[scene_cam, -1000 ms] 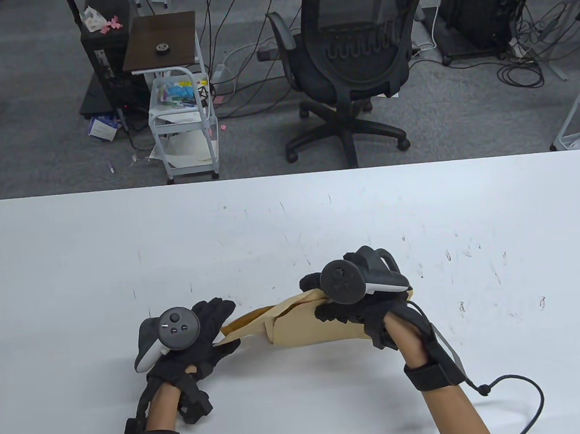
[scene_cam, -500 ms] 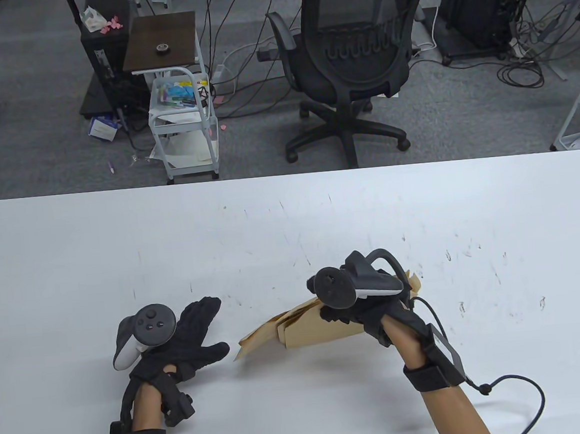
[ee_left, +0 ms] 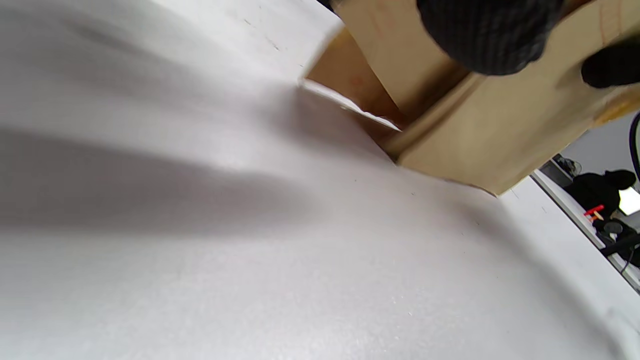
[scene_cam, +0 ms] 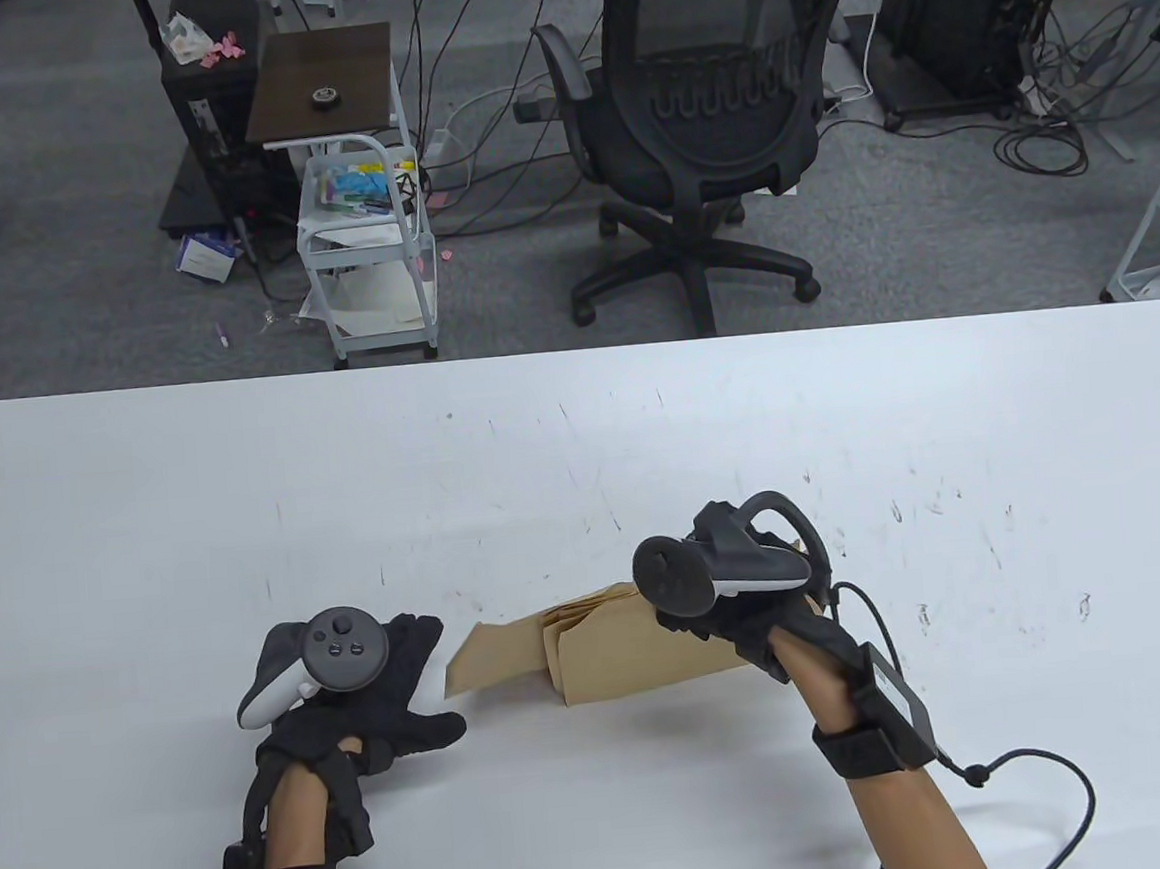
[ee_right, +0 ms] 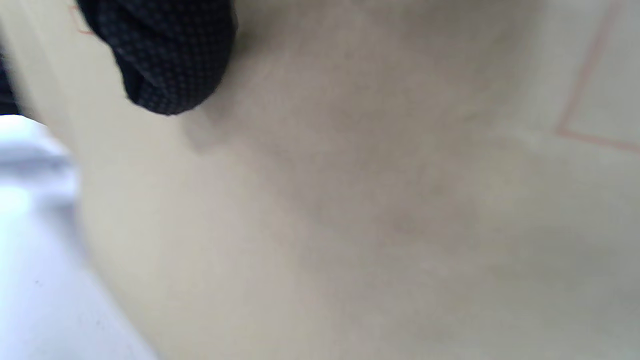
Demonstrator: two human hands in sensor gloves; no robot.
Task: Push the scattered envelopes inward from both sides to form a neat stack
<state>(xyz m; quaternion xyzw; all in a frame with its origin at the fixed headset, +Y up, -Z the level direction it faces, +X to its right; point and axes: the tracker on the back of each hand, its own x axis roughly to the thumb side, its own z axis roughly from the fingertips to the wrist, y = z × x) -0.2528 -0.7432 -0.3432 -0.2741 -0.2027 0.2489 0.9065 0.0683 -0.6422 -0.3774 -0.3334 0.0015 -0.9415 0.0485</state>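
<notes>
Several brown envelopes (scene_cam: pixel 607 653) lie bunched on the white table (scene_cam: pixel 580 434), near its front middle. One envelope (scene_cam: pixel 487 657) sticks out flat to the left of the bunch. My right hand (scene_cam: pixel 715 619) grips the right part of the bunch, which stays tilted off the table. In the right wrist view the envelopes (ee_right: pixel 375 200) fill the frame and one fingertip (ee_right: pixel 165 60) presses on their face. My left hand (scene_cam: pixel 399 684) lies flat with fingers spread, its fingertips at the left edge of the sticking-out envelope. The left wrist view shows the envelopes (ee_left: pixel 480 130) close ahead.
The table's front edge is just behind my wrists. A cable (scene_cam: pixel 1050 799) trails from my right wrist over the table at the front right. An office chair (scene_cam: pixel 705 114) and a small cart (scene_cam: pixel 364 241) stand on the floor beyond the far edge.
My left hand let go, pulled back left, then came back flat to the envelopes' left end. My right hand shifted slightly right and lowered the bunch, and one envelope now lies flat.
</notes>
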